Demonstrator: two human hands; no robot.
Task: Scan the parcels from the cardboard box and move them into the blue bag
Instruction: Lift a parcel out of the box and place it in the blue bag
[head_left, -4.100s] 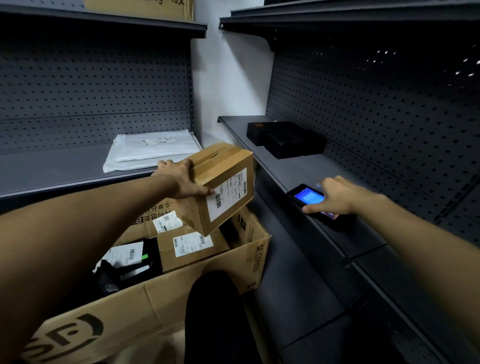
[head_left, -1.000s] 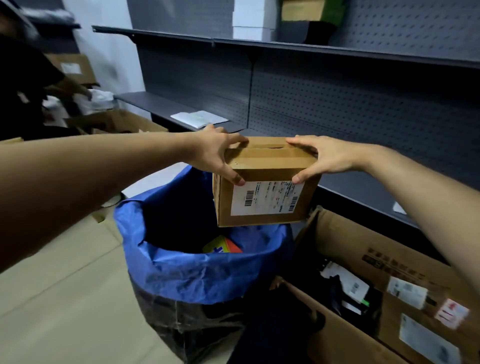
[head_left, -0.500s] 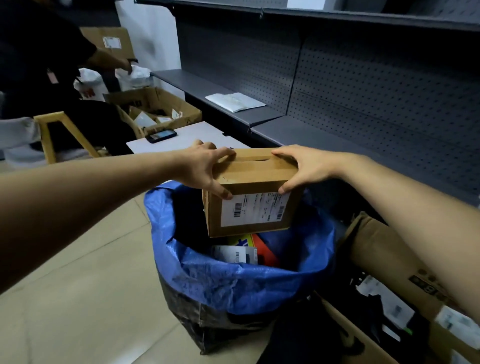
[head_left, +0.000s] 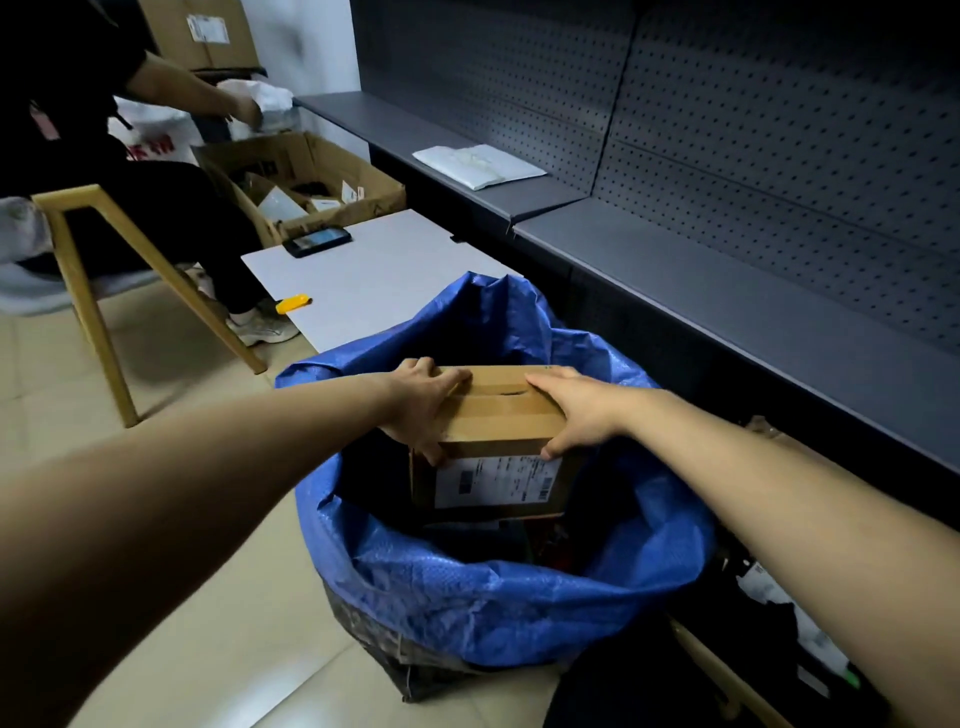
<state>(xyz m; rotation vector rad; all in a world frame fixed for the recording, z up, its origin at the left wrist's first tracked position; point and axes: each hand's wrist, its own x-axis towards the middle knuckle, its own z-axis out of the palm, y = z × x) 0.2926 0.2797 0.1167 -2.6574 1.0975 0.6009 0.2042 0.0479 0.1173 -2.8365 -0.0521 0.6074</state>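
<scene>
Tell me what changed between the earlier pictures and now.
The brown parcel was carried to the blue bag and lowered into its mouth. The right hand left the shelf scanner and joined the left hand on the parcel. Both hands still grip it.

- Parcel is lower than half a second ago: it has dropped from the rim line down into the mouth of the blue bag, with bag wall on every side.
- Four seconds back it hung over the cardboard box, held by the left hand alone; now both hands grip its top edges.
- Right hand has left the scanner on the shelf and holds the parcel's right edge.
- The cardboard box has slid to the lower right of the view.
</scene>
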